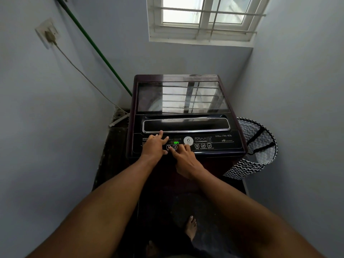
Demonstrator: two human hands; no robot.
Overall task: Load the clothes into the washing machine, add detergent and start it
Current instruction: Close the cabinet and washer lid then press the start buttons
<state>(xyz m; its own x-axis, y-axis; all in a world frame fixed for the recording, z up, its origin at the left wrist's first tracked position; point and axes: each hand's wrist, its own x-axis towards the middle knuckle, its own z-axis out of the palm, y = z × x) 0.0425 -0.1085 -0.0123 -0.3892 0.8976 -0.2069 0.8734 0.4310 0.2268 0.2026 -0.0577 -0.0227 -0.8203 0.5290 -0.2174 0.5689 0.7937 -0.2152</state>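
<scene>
A dark top-loading washing machine (230, 146) stands in the corner with its glass lid (182, 97) closed. Its control panel shows a green lit display (176, 142) reading "on". My left hand (153, 146) rests flat on the left part of the panel, fingers straight and spread. My right hand (184, 159) lies on the panel's front edge, with its index finger touching the panel beside the round buttons marked 1 and 2 (175, 147). No clothes or detergent are visible.
A black-and-white zigzag laundry basket (258, 146) stands to the right of the machine. A green pipe (96, 47) and a cable from a wall socket (48, 33) run down the left wall. A barred window (204, 17) is behind. A bare foot (191, 227) stands on the floor below.
</scene>
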